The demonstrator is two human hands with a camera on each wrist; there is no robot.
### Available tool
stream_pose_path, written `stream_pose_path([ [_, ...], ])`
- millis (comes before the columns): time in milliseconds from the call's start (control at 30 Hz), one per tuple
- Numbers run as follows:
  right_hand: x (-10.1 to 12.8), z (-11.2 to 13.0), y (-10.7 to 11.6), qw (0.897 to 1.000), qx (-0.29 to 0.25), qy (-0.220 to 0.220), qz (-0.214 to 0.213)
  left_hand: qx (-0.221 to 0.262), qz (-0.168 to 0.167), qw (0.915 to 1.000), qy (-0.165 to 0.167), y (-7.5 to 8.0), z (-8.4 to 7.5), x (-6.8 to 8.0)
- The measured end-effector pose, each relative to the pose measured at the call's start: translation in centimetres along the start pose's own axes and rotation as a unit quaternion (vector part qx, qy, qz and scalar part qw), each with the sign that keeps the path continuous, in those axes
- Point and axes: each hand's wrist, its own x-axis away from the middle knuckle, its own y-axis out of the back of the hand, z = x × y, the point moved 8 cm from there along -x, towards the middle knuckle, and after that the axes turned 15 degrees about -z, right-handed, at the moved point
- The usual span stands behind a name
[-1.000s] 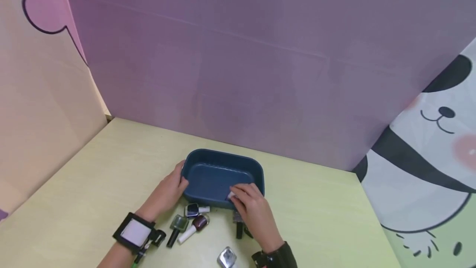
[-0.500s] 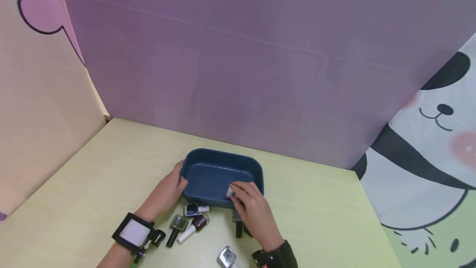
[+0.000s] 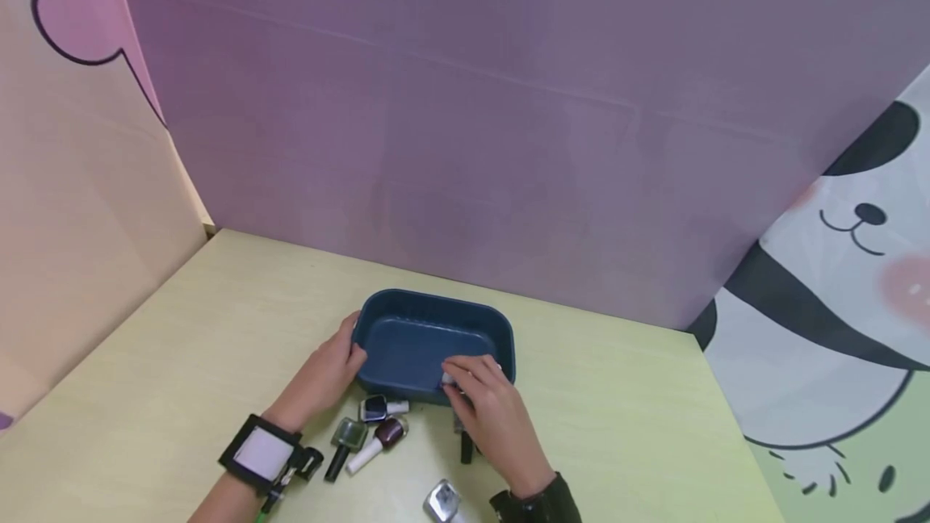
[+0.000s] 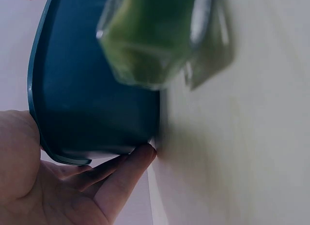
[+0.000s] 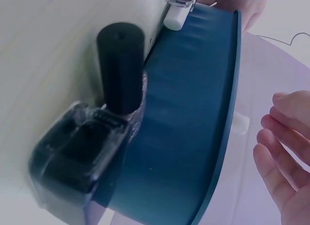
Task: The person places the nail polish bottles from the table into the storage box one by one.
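Note:
My left hand [image 3: 323,374] grips the left end of a dark blue rectangular tray [image 3: 414,345], thumb at the rim and fingers on its outer wall. Over the tray's near right part is my right hand [image 3: 494,410]. In the right wrist view its loosely bent fingers [image 5: 276,142] stand apart from the white cap [image 5: 240,123] of a nail polish bottle, which shows past the rim. The rest of that bottle is hidden by the tray wall. In the head view, only a bit of that bottle shows beside the fingertips.
Before the tray lie nail polish bottles: dark blue [image 3: 374,409], green [image 3: 349,433], dark purple [image 3: 391,432] and silver [image 3: 442,500]. A black-capped bottle [image 3: 467,448] lies partly under my right hand. A purple backdrop [image 3: 436,144] rises behind the table.
My right fingers pinched the white-capped nail polish bottle in the tray earlier; now they have loosened and spread from it. The left hand and the tray have stayed in place.

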Motion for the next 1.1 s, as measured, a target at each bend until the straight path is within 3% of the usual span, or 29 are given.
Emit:
stream_pose_path([
  [633, 0.0, 2.8, -1.2, 0.997, 0.001, 0.063, 0.034, -0.005, -0.002, 1.0000, -0.005, 0.0, 0.0, 0.1],
  [1100, 1.2, 5.2, -3.3, 0.989, -0.005, 0.110, 0.095, -0.010, -0.009, 0.9999, -0.005, 0.3, -0.2, 0.2],
])
